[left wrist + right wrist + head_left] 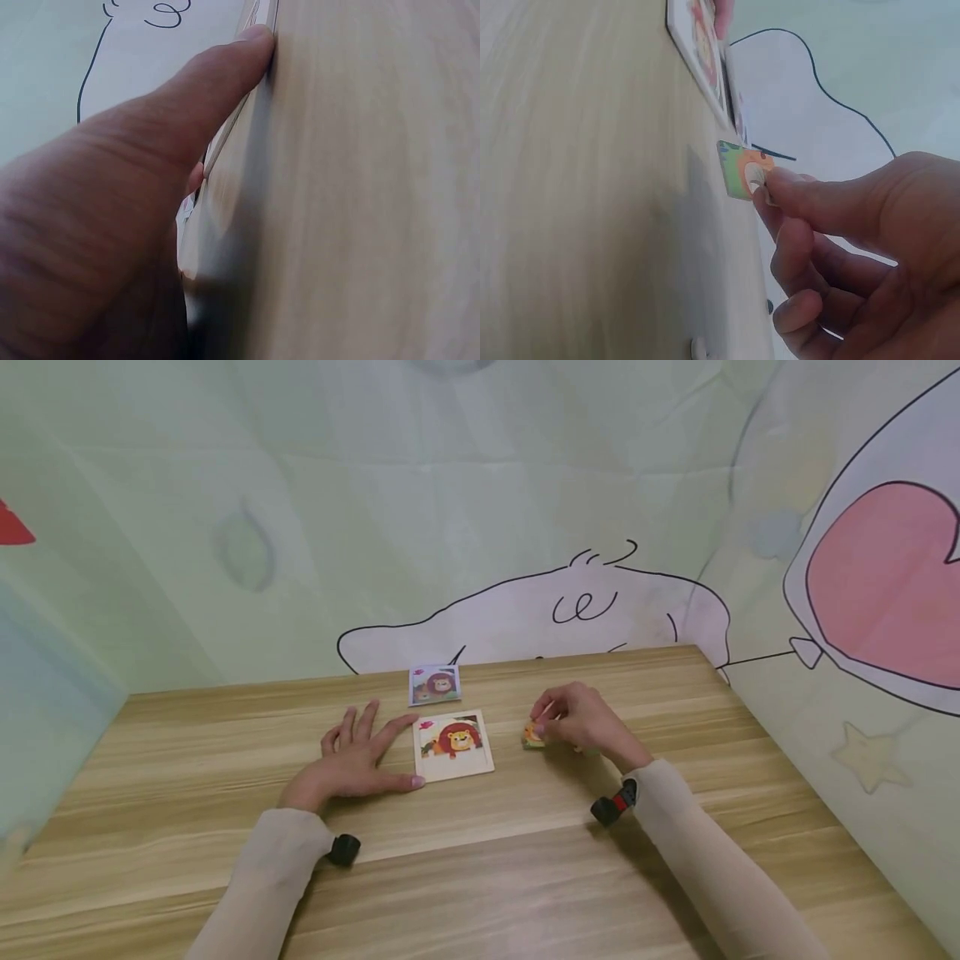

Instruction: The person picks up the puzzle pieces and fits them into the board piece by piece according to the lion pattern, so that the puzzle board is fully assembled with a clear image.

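A square jigsaw puzzle board (453, 768) with a partly filled lion picture lies flat on the table. My left hand (352, 766) is spread at its left side, thumb at the lower left corner and index finger at the upper left; the thumb (217, 82) touches the edge in the left wrist view. To the right of the board, my right hand (581, 718) pinches a puzzle piece (739, 169) between thumb and index finger. That piece is green and orange with a pale patch, and is held above the table. The fingertips cover part of it.
Behind the board lies a small picture card (435, 685) with the same lion. Another small pale piece (699, 349) is on the table under my right hand, mostly hidden in the head view. A cloth backdrop (480, 527) with drawings hangs behind the wooden table (487, 877).
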Motion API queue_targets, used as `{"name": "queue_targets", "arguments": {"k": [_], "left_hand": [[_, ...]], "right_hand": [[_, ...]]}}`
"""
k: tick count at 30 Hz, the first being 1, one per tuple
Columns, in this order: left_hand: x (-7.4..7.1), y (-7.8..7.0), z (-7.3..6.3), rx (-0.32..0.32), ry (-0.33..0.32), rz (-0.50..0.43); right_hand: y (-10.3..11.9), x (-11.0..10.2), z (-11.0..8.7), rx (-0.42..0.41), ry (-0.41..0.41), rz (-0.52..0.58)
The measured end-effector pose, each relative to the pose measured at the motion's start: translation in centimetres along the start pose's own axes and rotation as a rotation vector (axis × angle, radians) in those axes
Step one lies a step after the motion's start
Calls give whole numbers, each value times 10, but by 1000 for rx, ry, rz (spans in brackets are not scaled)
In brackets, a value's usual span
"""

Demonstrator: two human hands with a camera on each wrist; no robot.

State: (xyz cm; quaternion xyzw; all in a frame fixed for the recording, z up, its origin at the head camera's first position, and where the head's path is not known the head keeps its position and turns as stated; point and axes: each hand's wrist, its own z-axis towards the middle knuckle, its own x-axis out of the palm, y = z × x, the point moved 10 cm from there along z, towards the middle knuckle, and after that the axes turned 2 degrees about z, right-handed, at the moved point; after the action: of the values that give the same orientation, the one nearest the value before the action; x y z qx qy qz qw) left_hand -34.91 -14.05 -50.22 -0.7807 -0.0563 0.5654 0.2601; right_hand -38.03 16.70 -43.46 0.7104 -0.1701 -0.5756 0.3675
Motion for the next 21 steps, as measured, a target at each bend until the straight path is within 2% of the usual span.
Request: {"name": "queue_targets", "arguments": {"k": [21], "left_hand": [[0, -2, -1, 8, 1, -10]], "right_hand": [[25, 15, 12, 2, 17, 158]]}}
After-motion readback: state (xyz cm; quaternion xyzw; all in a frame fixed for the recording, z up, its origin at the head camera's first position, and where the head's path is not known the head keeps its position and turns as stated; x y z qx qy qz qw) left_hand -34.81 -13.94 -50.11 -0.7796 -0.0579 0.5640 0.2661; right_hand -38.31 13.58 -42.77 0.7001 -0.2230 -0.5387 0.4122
